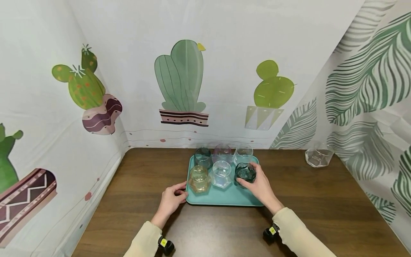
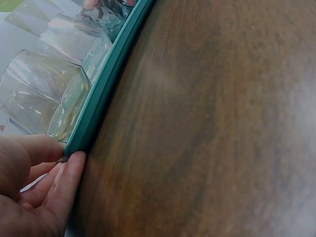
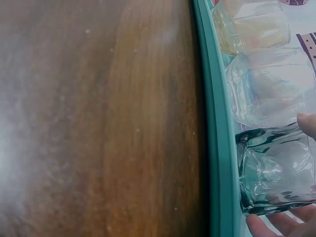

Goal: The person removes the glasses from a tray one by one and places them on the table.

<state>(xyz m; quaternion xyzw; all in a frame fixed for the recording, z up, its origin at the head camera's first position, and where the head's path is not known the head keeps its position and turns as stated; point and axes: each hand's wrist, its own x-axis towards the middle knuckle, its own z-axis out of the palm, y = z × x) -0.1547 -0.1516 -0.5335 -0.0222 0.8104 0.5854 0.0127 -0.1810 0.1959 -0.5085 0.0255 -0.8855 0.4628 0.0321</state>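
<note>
On the brown wooden counter (image 1: 321, 200), a teal tray (image 1: 224, 200) carried six faceted glasses in two rows. The right hand (image 1: 261, 185) curled its fingers around the dark green glass (image 1: 245, 174) at the right end of the front row; in the right wrist view that glass (image 3: 276, 168) sat just inside the tray rim (image 3: 219, 148) with fingertips (image 3: 276, 224) wrapped on its wall. The left hand (image 1: 171, 198) pinched the tray's left front edge, thumb above and fingers (image 2: 64, 187) against the rim (image 2: 98, 98), just beside the amber glass (image 1: 199, 178). To handle the green glass well, I judged the grip should stay low and even on its facets, moving it straight so it cleared the clear iridescent glass (image 1: 221, 174) touching or nearly touching its left side, while the left hand steadied the tray. One more clear glass (image 1: 319, 156) stood well apart at the counter's far right
</note>
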